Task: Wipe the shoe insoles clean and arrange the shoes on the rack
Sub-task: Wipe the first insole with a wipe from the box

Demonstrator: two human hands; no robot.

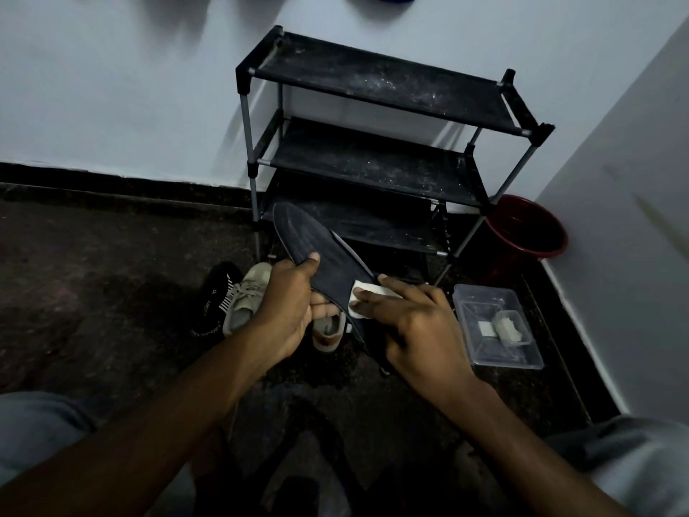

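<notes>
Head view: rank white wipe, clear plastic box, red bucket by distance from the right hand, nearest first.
1. white wipe: under the right hand, pressed on the insole.
2. clear plastic box: on the floor, just right of the hand.
3. red bucket: far right corner, beside the rack.

So the insole (320,255) is a dark, almost black one with faint ribbed lines across the toe half, held up off the floor at a slant, toe end pointing up toward the rack (373,83). The left hand (294,307) grips its left edge, thumb on top. A small white wipe (363,298) sits flat on the heel half, pressed down by the right hand (414,322). Below on the floor, a beige sneaker (246,296) and a black shoe (218,296) with white stripes lie side by side, and a tan shoe (328,333) is partly hidden under the insole. The rack is a black three-shelf one, dusty, against the wall.
</notes>
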